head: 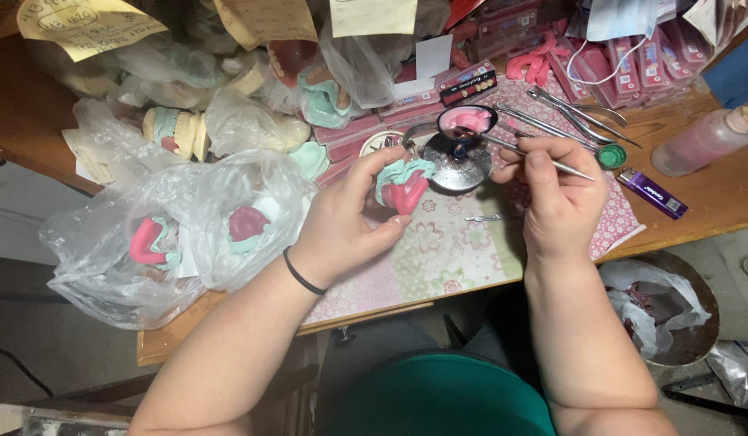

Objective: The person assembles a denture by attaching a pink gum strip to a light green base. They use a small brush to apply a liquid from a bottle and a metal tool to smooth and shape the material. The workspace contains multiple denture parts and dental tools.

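Cluttered wooden workbench [713, 202], floral mat [447, 250]

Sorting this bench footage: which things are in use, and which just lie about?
In use:
left hand holding green plaster cast with pink wax
right hand holding thin metal tool

Lying about:
purple lighter
clear plastic bottle
metal tweezers

The models inside the clear plastic bags [180, 226] at the desk's left edge are blurred by the film. The pink bottle [705, 141] is cut off at the right picture edge, and the instrument's [543, 157] working tip is hidden behind the metal dish [459, 165].
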